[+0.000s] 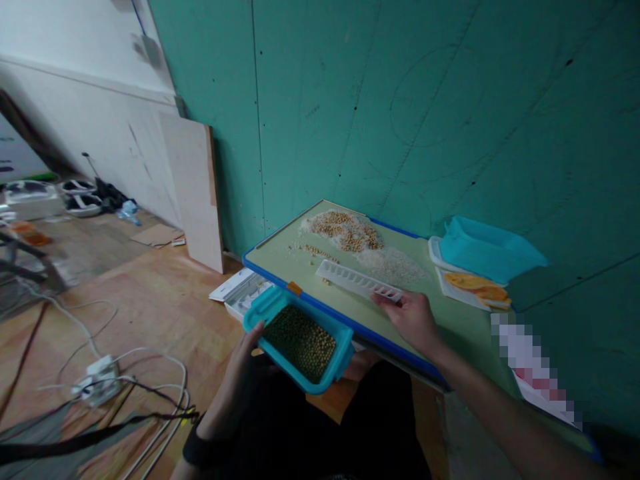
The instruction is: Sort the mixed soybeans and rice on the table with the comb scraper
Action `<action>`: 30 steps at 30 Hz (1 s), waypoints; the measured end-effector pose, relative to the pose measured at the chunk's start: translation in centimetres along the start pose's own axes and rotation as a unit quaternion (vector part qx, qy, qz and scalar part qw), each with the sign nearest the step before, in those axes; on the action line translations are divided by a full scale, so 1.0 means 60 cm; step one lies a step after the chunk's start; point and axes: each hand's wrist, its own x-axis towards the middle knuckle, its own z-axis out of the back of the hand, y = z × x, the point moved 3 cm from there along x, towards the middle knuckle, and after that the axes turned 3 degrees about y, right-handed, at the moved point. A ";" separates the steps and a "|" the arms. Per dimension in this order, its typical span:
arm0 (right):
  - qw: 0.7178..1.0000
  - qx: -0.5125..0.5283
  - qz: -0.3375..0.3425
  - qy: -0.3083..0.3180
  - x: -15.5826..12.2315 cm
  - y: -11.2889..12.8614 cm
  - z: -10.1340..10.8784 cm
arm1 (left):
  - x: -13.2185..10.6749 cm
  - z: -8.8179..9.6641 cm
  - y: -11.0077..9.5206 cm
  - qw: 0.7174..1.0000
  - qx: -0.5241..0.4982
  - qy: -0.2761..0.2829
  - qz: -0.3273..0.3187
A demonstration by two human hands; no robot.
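Observation:
My left hand (247,347) grips the near left side of a turquoise plastic tub (300,383), its thumb over the rim. Inside the tub, dark green beans (290,327) lie to the left and pale yellow beans (323,347) to the right. In my right hand (413,320) is one end of a long white plastic strip with a row of slots (345,275), held above the table (280,260). Beyond the strip lie a mixed heap of yellow beans and white grains (343,230) and a heap of white grains (393,263).
An empty-looking turquoise bin (490,250) stands at the table's right, beside a folded orange cloth (475,288). A green wall (400,120) rises behind. Below left are an open white box (243,293), a power strip (100,380) with cables, and a leaning board (193,187).

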 end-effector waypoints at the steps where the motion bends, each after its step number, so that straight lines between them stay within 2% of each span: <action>1: 1.000 0.000 0.008 0.008 -0.011 0.010 -0.001 | 0.001 0.000 -0.001 1.000 0.001 0.000 0.001; 7: 0.994 0.024 0.103 0.036 -0.064 0.078 -0.012 | -0.003 0.000 -0.005 1.000 0.007 -0.017 0.016; 10: 0.992 0.033 0.114 0.045 -0.066 0.089 -0.015 | -0.001 0.000 -0.006 1.000 -0.002 -0.015 0.013; 13: 0.996 0.010 0.092 -0.001 -0.044 0.072 -0.007 | 0.001 0.000 -0.006 1.000 -0.002 -0.024 0.008; 16: 0.995 -0.048 0.049 -0.074 -0.003 0.035 0.007 | -0.001 -0.002 -0.006 1.000 0.004 -0.028 0.001; 18: 0.992 -0.073 0.033 -0.099 0.026 0.010 0.015 | -0.005 -0.006 -0.007 1.000 0.005 -0.018 -0.005; 23: 0.989 -0.115 -0.012 -0.090 0.063 -0.026 0.018 | -0.014 -0.010 -0.008 1.000 -0.008 0.016 -0.014; 30: 0.994 -0.079 0.010 -0.072 0.058 -0.010 0.011 | -0.016 -0.008 -0.007 1.000 0.000 0.014 -0.006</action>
